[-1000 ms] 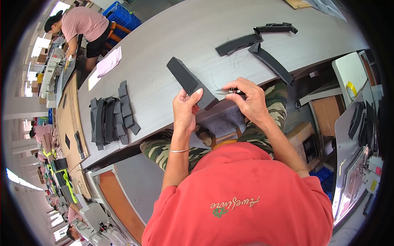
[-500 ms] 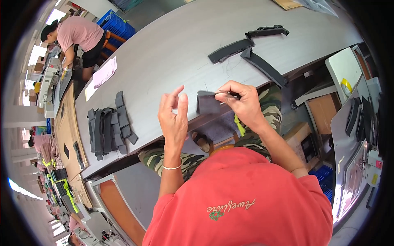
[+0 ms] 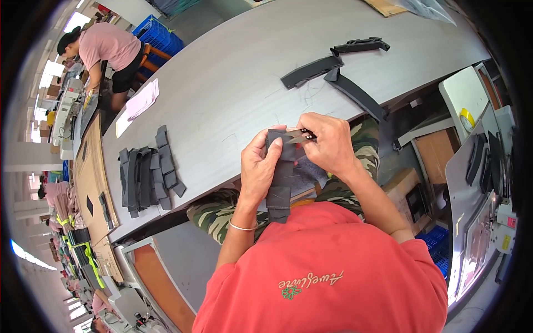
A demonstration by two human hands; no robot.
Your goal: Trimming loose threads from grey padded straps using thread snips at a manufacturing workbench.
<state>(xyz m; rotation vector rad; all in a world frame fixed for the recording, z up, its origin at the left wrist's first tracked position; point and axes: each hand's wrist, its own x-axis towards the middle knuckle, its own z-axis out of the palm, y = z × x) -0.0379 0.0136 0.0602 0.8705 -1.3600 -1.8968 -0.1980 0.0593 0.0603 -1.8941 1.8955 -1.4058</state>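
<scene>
The left hand is gripping a dark grey fabric strip, with fingers closed around its upper portion, holding it upright above the lap and just inside the near edge of the bench; the strip's lower end is hanging down toward the red shirt. The right hand is closing on a pair of small thread snips, with the blade tips touching the strip's top edge. For a clean trim, the left hand should probably be keeping the strip taut and the blades should be running flush against the edge, cutting only loose thread and staying clear of the left fingertips. Farther out on the bench, a stack of similar grey pieces is lying to the left, and three longer dark strips are lying well apart to the right. At the far left end, another person in a pink shirt is working beside a blue crate. Compared with half a second earlier, the left hand, which was open and apart from the strip, is now clamping it, and the strip is standing vertical with the snips engaged.
</scene>
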